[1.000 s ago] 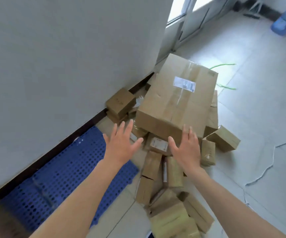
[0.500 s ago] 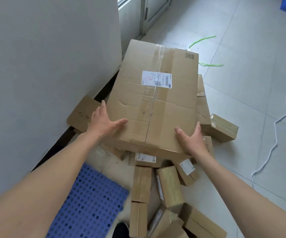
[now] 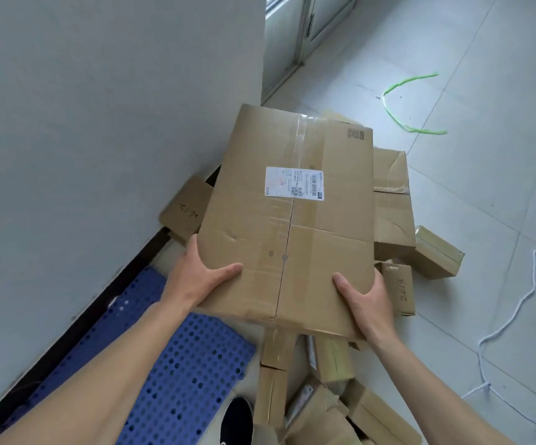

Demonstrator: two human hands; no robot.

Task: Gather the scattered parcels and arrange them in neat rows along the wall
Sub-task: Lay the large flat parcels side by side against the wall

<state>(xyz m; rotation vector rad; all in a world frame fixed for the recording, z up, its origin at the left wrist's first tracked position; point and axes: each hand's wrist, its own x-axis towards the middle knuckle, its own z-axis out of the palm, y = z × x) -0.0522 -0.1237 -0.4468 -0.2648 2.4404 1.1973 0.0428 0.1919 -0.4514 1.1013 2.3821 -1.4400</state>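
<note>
A big brown cardboard box (image 3: pixel 292 226) with a white shipping label lies tilted on top of a heap of small parcels by the wall. My left hand (image 3: pixel 196 277) grips its near left corner, thumb on top. My right hand (image 3: pixel 367 300) grips its near right corner the same way. Small parcels (image 3: pixel 334 361) poke out beneath the near edge and stretch toward my feet. One marked small parcel (image 3: pixel 401 290) lies right of my right hand, another (image 3: pixel 438 252) further right, and one (image 3: pixel 184 210) leans by the wall.
The grey wall (image 3: pixel 99 123) runs along the left with a dark skirting. A blue perforated mat (image 3: pixel 179 364) lies beside it. A flattened carton (image 3: pixel 390 200) sits under the big box. A white cord (image 3: pixel 517 300) and a green strap (image 3: pixel 401 117) lie on the tiled floor.
My hands went from reaching toward the big box to closing on its near corners. The box's near end has come closer to me and the view has moved in.
</note>
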